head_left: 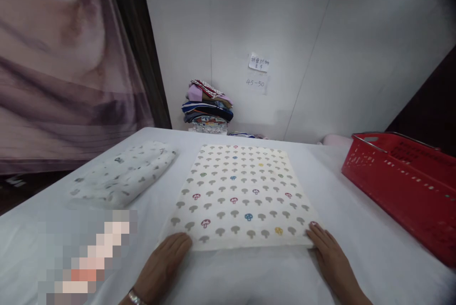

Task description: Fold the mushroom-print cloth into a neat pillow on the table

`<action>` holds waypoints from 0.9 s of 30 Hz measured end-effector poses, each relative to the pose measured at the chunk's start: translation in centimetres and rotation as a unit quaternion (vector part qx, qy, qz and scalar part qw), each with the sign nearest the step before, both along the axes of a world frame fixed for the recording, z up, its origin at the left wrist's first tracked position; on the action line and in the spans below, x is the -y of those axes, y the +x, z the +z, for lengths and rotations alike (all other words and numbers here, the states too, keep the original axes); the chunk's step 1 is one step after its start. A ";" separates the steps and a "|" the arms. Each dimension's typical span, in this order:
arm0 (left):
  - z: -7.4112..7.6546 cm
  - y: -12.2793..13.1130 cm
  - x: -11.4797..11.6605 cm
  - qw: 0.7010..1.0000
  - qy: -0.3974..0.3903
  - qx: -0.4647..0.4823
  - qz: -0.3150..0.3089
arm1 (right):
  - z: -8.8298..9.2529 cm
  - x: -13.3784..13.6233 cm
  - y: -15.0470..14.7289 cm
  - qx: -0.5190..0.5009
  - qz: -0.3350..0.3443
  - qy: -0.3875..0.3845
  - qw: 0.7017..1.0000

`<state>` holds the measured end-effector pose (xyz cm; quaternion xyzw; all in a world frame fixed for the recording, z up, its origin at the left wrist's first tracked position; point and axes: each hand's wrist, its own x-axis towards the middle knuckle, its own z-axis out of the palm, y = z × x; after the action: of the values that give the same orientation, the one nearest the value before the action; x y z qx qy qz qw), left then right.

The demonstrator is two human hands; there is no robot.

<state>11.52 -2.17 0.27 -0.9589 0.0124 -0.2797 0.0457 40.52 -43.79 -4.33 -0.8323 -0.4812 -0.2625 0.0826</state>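
Note:
A cream cloth [242, 207] printed with grey and coloured mushrooms lies spread flat in a neat rectangle on the white-covered table [249, 279]. My left hand [166, 257] rests at its near left corner, fingers stretched out and laid flat. At the near right corner, my right hand [329, 252] touches the edge with its fingertips, the fingers extended. Neither thumb shows clearly. Further left sits a folded white cloth [124, 174] with a small grey and green print.
A red plastic basket [399, 186] with a metal handle stands on the right. Behind the table is a stack of folded textiles [208, 108] against the wall. Paper notes [258, 62] hang above. A draped brownish-pink curtain [67, 58] covers the left side. Pixelation hides the lower left.

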 end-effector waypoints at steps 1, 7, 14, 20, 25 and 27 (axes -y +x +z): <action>0.1 -0.2 -0.1 1.000 -0.004 -0.007 -0.002 | 0.0 0.1 0.1 -0.008 0.000 -0.012 1.000; 0.1 -2.0 -1.2 0.992 -0.085 -0.088 -0.003 | 1.6 0.9 -0.1 -0.131 -0.004 -0.072 0.989; 1.9 3.0 -1.9 0.986 -0.125 -0.076 0.084 | 5.8 -4.5 1.5 -0.215 -0.040 0.034 0.975; -1.0 5.7 -2.4 0.969 -0.083 -0.143 0.182 | 2.4 -6.3 4.6 -0.213 -0.135 -0.045 0.967; -2.8 4.9 -3.0 0.973 -0.082 -0.137 0.169 | 0.9 -5.5 4.6 -0.207 -0.150 -0.062 0.965; -3.0 4.8 -3.2 0.971 -0.088 -0.142 0.173 | 1.5 -5.7 4.4 -0.236 -0.160 -0.074 0.956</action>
<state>16.29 1.05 -2.70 -0.9767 -0.1721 -0.1282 0.0071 44.97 -38.10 -2.78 -0.9405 -0.3264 -0.0323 0.0884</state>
